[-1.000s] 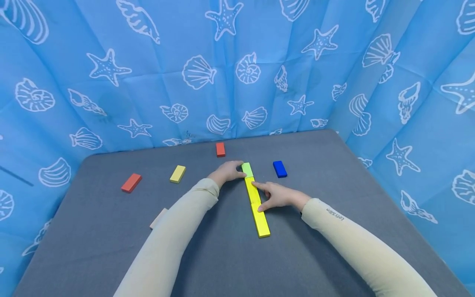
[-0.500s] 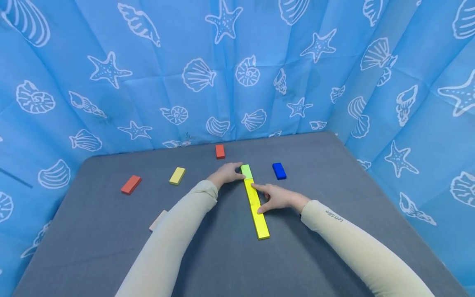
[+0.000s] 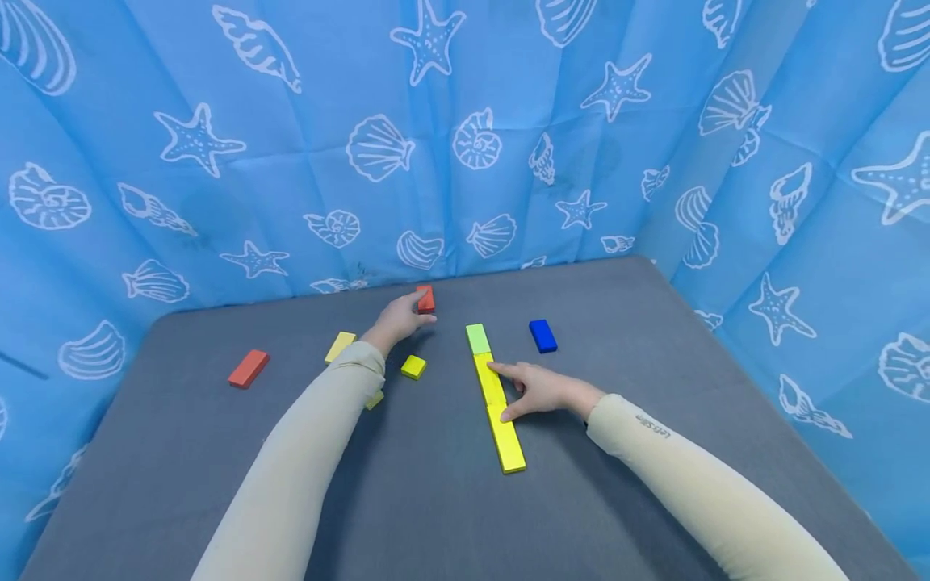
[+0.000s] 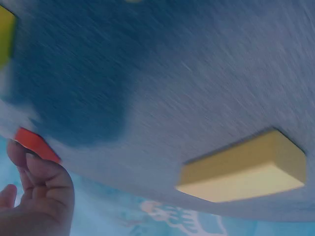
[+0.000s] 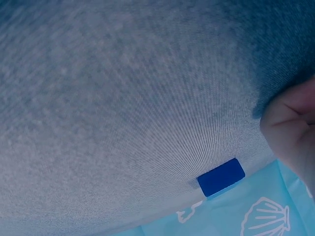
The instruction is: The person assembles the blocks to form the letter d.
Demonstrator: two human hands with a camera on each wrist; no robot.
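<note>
My left hand (image 3: 395,321) reaches to the far side of the table, thumb and fingers spread, fingertips overlapping a red block (image 3: 425,298). In the left wrist view its bent fingers are right at the red block (image 4: 37,144). My right hand (image 3: 541,389) rests beside a straight row of blocks. Its extended index finger touches the upper yellow block (image 3: 490,379), and the thumb touches the lower yellow block (image 3: 506,440). A light green block (image 3: 478,339) tops the row. In the right wrist view, the right hand (image 5: 293,128) shows only partly, at the right edge.
A blue block (image 3: 542,336) lies right of the row. To the left are another red block (image 3: 249,369), a pale yellow block (image 3: 339,347) partly behind the sleeve, a small yellow block (image 3: 413,367) and a yellowish block (image 3: 374,399) by the forearm. A blue curtain (image 3: 465,161) hangs behind the table.
My left hand has left the light green block and moved up and left to the far red block. Two yellowish blocks have come into view; a pale block is now behind the sleeve. The right hand stays.
</note>
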